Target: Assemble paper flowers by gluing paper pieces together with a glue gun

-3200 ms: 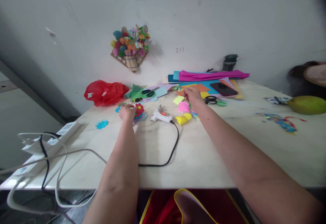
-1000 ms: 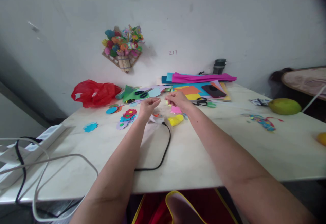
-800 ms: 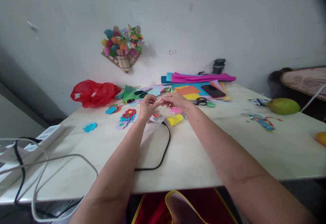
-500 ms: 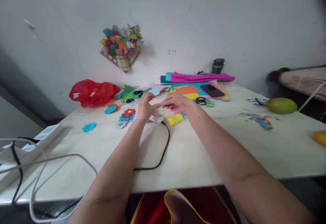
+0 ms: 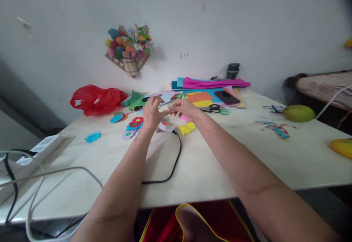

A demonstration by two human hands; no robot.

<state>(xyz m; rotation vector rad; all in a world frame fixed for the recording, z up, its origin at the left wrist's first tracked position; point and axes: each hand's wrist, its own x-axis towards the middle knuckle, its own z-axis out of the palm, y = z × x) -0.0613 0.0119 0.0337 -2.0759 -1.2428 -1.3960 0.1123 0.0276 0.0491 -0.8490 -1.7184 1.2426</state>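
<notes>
My left hand [image 5: 152, 113] is over the middle of the table, its thumb stretched toward the other hand and its fingers curved apart from the thumb. Opposite it, my right hand [image 5: 183, 108] has thumb and fingers pinched together near the left thumb's tip. Whatever is in the pinch is too small to make out. Below the hands lies a white device [image 5: 167, 128] with a black cord [image 5: 176, 167]. A crumpled yellow piece [image 5: 187, 128] sits to its right. Left of my left hand are a red paper flower [image 5: 138, 121] and a lilac paper flower [image 5: 128, 134].
A blue scalloped cutout [image 5: 92, 136] and a power strip [image 5: 44, 147] lie left. Farther back are a red plastic bag [image 5: 97, 99], scissors [image 5: 214, 108], coloured sheets [image 5: 199, 98] and a phone [image 5: 227, 97]. A green mango-like fruit [image 5: 298, 113] is at right.
The view has turned slightly right, so everything sits a little farther left. My hands stay close together over the same spot, with only small finger movements.
</notes>
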